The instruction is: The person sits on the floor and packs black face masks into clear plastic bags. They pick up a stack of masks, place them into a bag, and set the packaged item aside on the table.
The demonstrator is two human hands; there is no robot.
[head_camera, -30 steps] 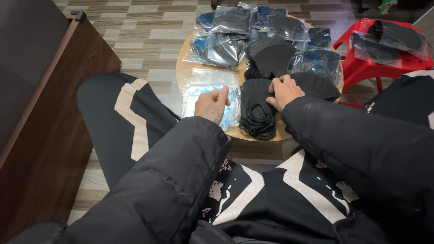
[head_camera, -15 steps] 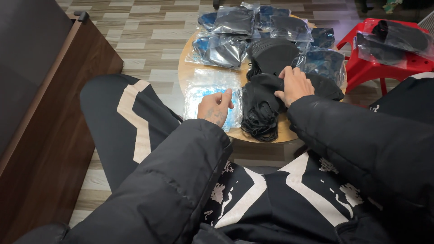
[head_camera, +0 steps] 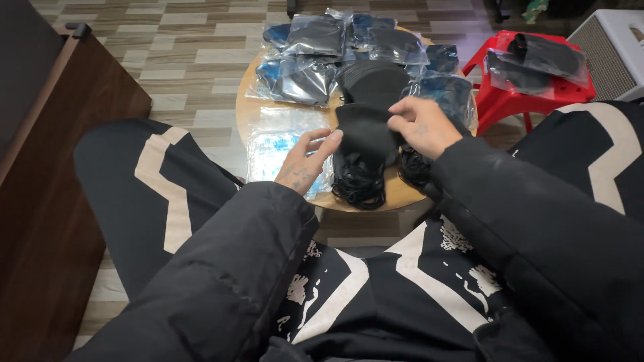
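Observation:
My right hand pinches the upper right corner of a black face mask held just above a small round wooden table. My left hand reaches in from the left, its fingertips touching the mask's left edge. Below the mask lies a heap of black masks with tangled ear loops. A stack of flat black masks rests behind it. Empty clear plastic sleeves with blue print lie under my left hand.
Several bagged masks cover the far side of the table. A red plastic stool at right carries more bagged black masks. A dark wooden cabinet stands at left. A white speaker-like box is at far right.
My right hand has lifted one black mask off the heap and my left hand has moved up from the plastic sleeves to touch it.

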